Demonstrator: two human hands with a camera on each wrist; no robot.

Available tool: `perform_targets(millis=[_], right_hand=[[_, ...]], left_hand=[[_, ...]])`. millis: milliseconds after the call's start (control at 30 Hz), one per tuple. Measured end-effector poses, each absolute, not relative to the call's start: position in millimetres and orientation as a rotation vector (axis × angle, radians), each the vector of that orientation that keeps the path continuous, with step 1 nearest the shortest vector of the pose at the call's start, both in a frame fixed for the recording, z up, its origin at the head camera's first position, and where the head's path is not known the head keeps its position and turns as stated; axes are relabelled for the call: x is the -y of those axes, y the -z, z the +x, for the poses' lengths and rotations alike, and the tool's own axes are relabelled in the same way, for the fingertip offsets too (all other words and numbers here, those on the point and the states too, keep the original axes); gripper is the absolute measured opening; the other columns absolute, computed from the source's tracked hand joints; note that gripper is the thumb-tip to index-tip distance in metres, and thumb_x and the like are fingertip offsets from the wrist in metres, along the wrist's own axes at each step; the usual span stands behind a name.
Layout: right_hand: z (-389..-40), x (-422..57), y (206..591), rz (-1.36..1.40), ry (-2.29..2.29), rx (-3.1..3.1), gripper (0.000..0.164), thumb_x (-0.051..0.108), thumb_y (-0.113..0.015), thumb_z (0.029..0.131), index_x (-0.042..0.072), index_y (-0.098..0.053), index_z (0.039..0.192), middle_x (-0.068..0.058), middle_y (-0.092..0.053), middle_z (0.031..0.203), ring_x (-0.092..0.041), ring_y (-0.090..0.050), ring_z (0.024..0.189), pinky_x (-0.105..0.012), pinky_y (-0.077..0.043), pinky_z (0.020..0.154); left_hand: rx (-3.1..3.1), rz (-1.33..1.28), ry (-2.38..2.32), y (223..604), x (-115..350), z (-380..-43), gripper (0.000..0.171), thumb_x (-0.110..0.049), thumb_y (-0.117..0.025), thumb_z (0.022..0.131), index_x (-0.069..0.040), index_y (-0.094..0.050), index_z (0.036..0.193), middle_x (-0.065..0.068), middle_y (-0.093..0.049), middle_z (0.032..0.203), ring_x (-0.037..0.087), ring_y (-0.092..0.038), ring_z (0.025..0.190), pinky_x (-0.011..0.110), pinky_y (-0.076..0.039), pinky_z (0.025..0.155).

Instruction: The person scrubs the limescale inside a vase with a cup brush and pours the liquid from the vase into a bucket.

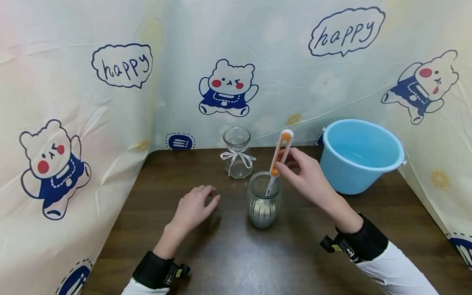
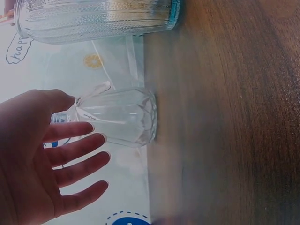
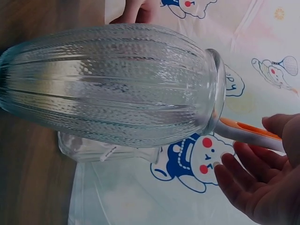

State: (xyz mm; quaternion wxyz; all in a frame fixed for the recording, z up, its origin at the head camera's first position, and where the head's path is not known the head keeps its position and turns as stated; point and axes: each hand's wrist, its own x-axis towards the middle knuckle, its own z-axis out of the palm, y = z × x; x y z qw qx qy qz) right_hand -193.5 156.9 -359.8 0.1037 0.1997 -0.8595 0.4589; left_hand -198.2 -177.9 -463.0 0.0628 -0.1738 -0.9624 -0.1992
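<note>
Cutter [image 1: 275,169] pinched in right hand [image 1: 306,170]; partly inside jar [image 1: 263,212] before table's far edge [image 1: 185,154]; relaxed, empty left hand [image 1: 193,208]; mind rim [image 3: 218,84].

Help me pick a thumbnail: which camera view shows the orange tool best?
The head view: it shows the orange tool from top end into the ribbed jar, partly covered by the right hand. The right wrist view shows only a stretch near the jar's mouth; the left wrist view, at most an orange sliver at its edge.
</note>
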Motion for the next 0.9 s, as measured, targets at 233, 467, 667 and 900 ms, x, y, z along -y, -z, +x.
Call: perform_targets(millis=[233, 467, 667, 900], right_hand=[[-196.9, -153.3, 357.5, 0.573, -1.337, 2.524, 0.021, 0.022, -0.069, 0.102, 0.008, -0.069, 0.117, -0.005, -0.073, 0.102, -0.020, -0.069, 0.094, -0.042, -0.058, 0.082], [-197.0, -150.1, 355.4, 0.618, -1.341, 2.504, 0.019, 0.021, -0.070, 0.102, 0.008, -0.069, 0.115, -0.004, -0.073, 0.101, -0.019, -0.070, 0.092, -0.037, -0.058, 0.081], [-191.9, -145.5, 349.5, 0.643, -1.345, 2.513, 0.018, 0.021, -0.070, 0.101, 0.009, -0.067, 0.115, -0.004, -0.073, 0.101, -0.016, -0.069, 0.090, -0.030, -0.057, 0.077], [-187.4, -139.2, 343.0, 0.662, -1.340, 2.500, 0.017, 0.020, -0.070, 0.102, 0.009, -0.063, 0.113, -0.005, -0.072, 0.098, -0.016, -0.069, 0.085, -0.034, -0.059, 0.076]], left_hand=[[2.870, -0.513, 0.736, 459.0, 175.0, -196.4, 0.040, -0.038, -0.067, 0.102, -0.006, -0.069, 0.127, 0.013, -0.069, 0.121, 0.029, -0.067, 0.108, 0.051, -0.057, 0.088], [2.724, -0.545, 0.961, 453.7, 171.9, -199.8, 0.067, -0.045, -0.070, 0.098, -0.007, -0.050, 0.150, 0.014, -0.050, 0.147, 0.032, -0.054, 0.132, 0.054, -0.049, 0.107], [2.668, -0.678, 1.220, 453.2, 155.6, -201.2, 0.081, -0.047, -0.077, 0.093, -0.013, -0.041, 0.157, 0.011, -0.045, 0.153, 0.033, -0.048, 0.140, 0.053, -0.046, 0.111], [2.557, -0.843, 1.517, 456.8, 127.0, -202.8, 0.086, -0.029, -0.085, 0.088, -0.016, -0.039, 0.159, 0.009, -0.048, 0.151, 0.029, -0.048, 0.140, 0.051, -0.046, 0.111]])
